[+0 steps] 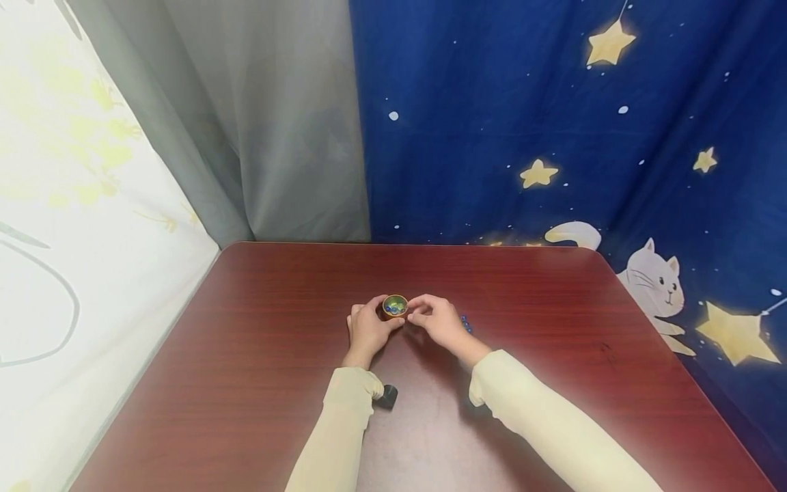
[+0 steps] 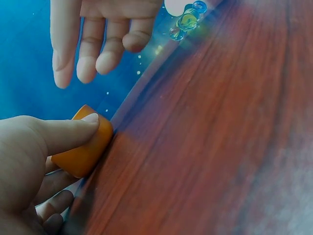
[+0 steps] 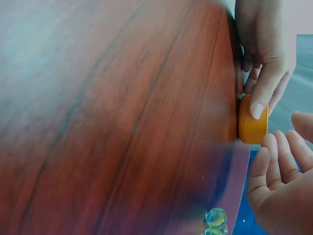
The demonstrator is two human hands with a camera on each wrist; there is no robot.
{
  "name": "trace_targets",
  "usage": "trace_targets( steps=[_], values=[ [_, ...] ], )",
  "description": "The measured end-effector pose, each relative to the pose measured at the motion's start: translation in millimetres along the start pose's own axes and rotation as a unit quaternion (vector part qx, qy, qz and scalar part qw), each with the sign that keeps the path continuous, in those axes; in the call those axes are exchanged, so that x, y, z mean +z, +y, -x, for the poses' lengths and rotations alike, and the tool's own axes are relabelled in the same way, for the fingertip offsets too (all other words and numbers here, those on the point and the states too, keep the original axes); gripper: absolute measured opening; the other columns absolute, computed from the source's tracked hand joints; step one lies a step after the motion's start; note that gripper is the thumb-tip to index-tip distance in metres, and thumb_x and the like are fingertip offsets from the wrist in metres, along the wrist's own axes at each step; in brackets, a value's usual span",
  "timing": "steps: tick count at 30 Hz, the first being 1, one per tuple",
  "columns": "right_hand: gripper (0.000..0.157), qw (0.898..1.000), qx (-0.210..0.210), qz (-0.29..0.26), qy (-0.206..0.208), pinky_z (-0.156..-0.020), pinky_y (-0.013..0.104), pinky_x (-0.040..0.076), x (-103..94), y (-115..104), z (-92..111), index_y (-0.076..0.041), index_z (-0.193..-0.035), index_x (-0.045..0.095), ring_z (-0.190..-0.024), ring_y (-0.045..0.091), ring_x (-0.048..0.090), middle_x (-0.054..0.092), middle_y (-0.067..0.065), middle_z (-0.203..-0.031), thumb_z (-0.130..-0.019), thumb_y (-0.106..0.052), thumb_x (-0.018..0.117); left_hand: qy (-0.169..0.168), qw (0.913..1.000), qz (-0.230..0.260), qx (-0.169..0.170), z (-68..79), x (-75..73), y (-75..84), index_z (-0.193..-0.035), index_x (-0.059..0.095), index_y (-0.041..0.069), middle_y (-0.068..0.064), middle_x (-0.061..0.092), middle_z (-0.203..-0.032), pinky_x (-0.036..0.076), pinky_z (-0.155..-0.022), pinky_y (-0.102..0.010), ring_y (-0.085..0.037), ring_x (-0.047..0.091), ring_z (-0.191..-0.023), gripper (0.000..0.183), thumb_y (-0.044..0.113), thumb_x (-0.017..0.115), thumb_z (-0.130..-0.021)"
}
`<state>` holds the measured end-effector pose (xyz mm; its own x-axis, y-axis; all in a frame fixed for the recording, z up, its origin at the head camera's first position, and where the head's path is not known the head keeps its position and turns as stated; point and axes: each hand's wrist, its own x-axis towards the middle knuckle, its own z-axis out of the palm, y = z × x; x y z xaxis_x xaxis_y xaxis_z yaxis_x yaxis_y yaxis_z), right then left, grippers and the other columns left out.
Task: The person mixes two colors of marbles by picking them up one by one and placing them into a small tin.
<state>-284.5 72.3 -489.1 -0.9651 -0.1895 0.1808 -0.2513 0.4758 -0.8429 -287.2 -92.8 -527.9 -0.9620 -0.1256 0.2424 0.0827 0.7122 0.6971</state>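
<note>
Head view: left hand [image 1: 369,329] pinches upright cup [image 3: 252,128] on worktop [image 1: 277,307], marbles [image 1: 394,309] inside; right hand [image 1: 439,321] beside cup, fingers loosely extended. Spare marbles [image 1: 466,323] right of cup. I'd guess mid-filling; next calls for pinching another.

The left forearm [image 1: 332,444], in a cream sleeve [image 1: 352,396], runs from near 7 o'clock in the head view and aims between 12 and 1, its wrist [image 1: 358,359] bare. The left hand [image 1: 367,329] is curled in a grip, its thumb [image 2: 73,135] pointing toward 2. The right forearm [image 1: 553,427], likewise sleeved, runs from between 4 and 5 o'clock and slants toward 10, that wrist bare too. Just beside, at 3 o'clock from the left hand, the right hand [image 1: 441,321] aims its loosely bent fingers [image 2: 92,54] toward 9, with its thumb [image 3: 304,125] parted from them
</note>
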Motion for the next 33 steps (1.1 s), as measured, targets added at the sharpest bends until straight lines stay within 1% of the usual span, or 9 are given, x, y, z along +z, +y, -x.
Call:
trace_targets(
  steps=[3, 8, 15, 23, 28, 33],
  values=[
    [0.018, 1.0, 0.008, 0.005, -0.004, -0.071, 0.033, 0.051, -3.4, -1, 2, -0.006, -0.099, 0.073, -0.074, 0.014, 0.065, 0.066, -0.003, -0.074, -0.082, -0.005, 0.076, 0.001, 1.0, 0.004, -0.002, 0.1, -0.7, 0.4, -0.125, 0.065, 0.012, -0.008, 0.069, -0.11, 0.03, -0.088, -0.045, -0.029, 0.049, -0.104, 0.064, 0.036, 0.087, -0.07],
    [0.018, 1.0, 0.006, 0.017, -0.01, -0.069, 0.033, 0.051, -7.3, 0, 6, -0.006, -0.1, 0.072, -0.073, 0.013, 0.065, 0.066, -0.003, -0.074, -0.083, -0.006, 0.075, 0.002, 1.0, 0.005, -0.004, 0.1, -1.5, 0.2, -0.125, 0.065, 0.012, -0.008, 0.069, -0.11, 0.03, -0.088, -0.045, -0.029, 0.049, -0.104, 0.065, 0.036, 0.088, -0.07],
    [0.022, 1.0, 0.0, 0.013, -0.021, -0.068, 0.032, 0.051, -16.8, 1, 14, -0.002, -0.103, 0.071, -0.072, 0.014, 0.064, 0.065, -0.002, -0.075, -0.082, -0.005, 0.075, -0.002, 1.0, 0.002, -0.005, 1.1, -1.8, 0.6, -0.126, 0.065, 0.013, -0.008, 0.069, -0.109, 0.031, -0.087, -0.045, -0.028, 0.049, -0.103, 0.065, 0.036, 0.088, -0.07],
    [0.022, 1.0, -0.008, 0.014, -0.02, -0.066, 0.03, 0.05, -25.2, 8, 22, 0.0, -0.102, 0.07, -0.071, 0.015, 0.064, 0.064, -0.001, -0.075, -0.081, -0.002, 0.075, 0.003, 1.0, -0.001, -0.001, 1.0, -0.9, 1.1, -0.126, 0.065, 0.013, -0.007, 0.069, -0.11, 0.031, -0.086, -0.045, -0.029, 0.049, -0.103, 0.066, 0.036, 0.088, -0.069],
    [0.022, 1.0, 0.007, 0.017, -0.023, -0.064, 0.029, 0.049, -30.5, 12, 30, -0.001, -0.103, 0.07, -0.07, 0.014, 0.063, 0.064, -0.001, -0.075, -0.081, -0.003, 0.075, 0.001, 1.0, 0.0, -0.004, 1.6, -1.5, 1.9, -0.126, 0.065, 0.013, -0.007, 0.069, -0.111, 0.031, -0.087, -0.045, -0.029, 0.049, -0.103, 0.066, 0.036, 0.088, -0.069],
    [0.022, 0.999, 0.016, 0.035, -0.026, -0.065, 0.03, 0.048, -36.7, 16, 36, -0.004, -0.103, 0.071, -0.069, 0.012, 0.062, 0.063, -0.004, -0.074, -0.082, -0.007, 0.075, -0.002, 1.0, 0.002, -0.007, 2.3, -2.4, 3.3, -0.127, 0.065, 0.013, -0.007, 0.069, -0.11, 0.031, -0.088, -0.045, -0.029, 0.048, -0.104, 0.066, 0.035, 0.088, -0.069]
  ],
)
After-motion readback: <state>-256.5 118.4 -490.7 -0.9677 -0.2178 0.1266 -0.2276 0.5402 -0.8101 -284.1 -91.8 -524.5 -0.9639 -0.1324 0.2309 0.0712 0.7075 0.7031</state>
